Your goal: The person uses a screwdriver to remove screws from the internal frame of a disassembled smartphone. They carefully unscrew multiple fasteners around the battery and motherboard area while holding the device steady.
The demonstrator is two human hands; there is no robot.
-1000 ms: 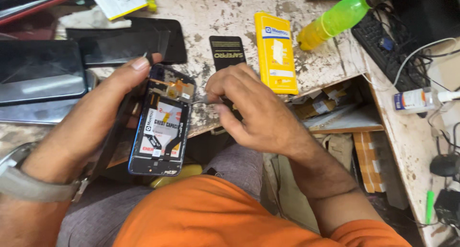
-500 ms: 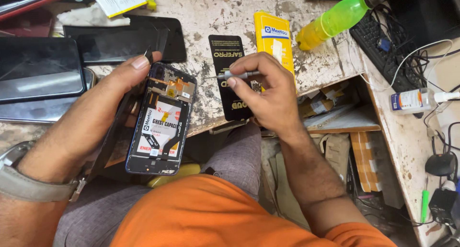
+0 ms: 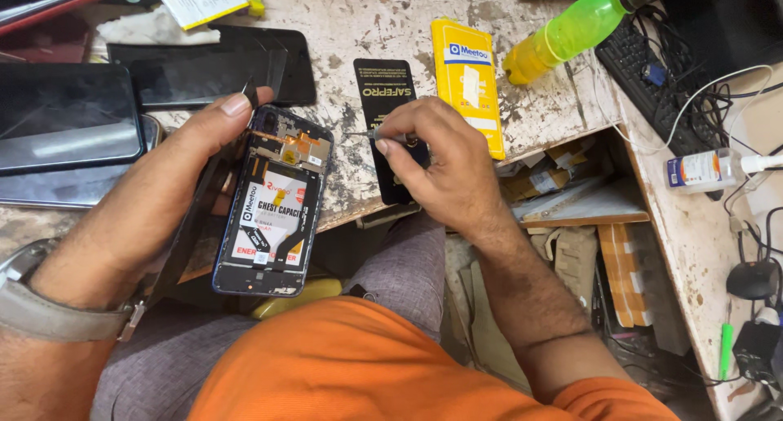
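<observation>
An opened phone (image 3: 273,205), back cover removed and battery exposed, is gripped along its edges by the left hand (image 3: 175,184). A thin pointed tool (image 3: 371,134) is pinched in the closed right hand (image 3: 440,164), just right of the phone's upper end, over a black card (image 3: 390,119).

Opened smartphone (image 3: 273,205): back cover off, battery with red-white label and flex cables exposed, dark blue frame; held face-down, tilted, over worn table edge. Thin metal tool (image 3: 377,134): slim pointed tip aimed left, toward phone's upper end, not touching it.
</observation>
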